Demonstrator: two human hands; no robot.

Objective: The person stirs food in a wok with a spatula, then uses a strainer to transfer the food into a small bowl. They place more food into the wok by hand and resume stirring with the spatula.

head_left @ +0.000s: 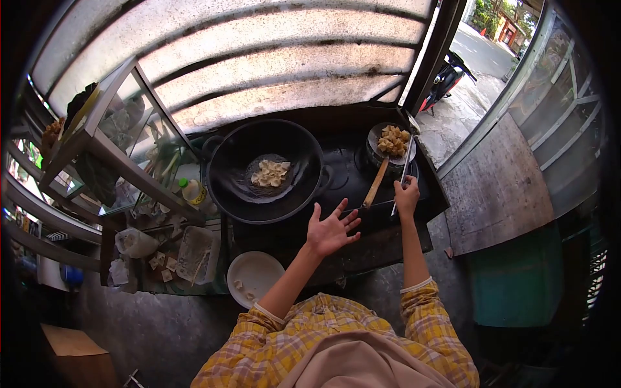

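Note:
My left hand (332,230) is raised in front of the stove with its palm up and fingers spread, holding nothing. In my right hand (406,196) is the handle of a long metal utensil (405,164) that reaches up beside a strainer. Golden fried pieces (393,140) fill the strainer, whose wooden handle (376,183) slants down between my two hands. To the left, a big black wok (223,164) holds oil with a cluster of pale folded pieces (270,174) in it. A white plate (257,272) with a few small pale bits lies below the wok.
At the left stands a glass-sided case (145,161), with a yellow-labelled bottle (193,191) by its corner. A clear plastic tray (198,254) and a plastic tub (136,243) sit below. A wooden board (498,187) leans at the right.

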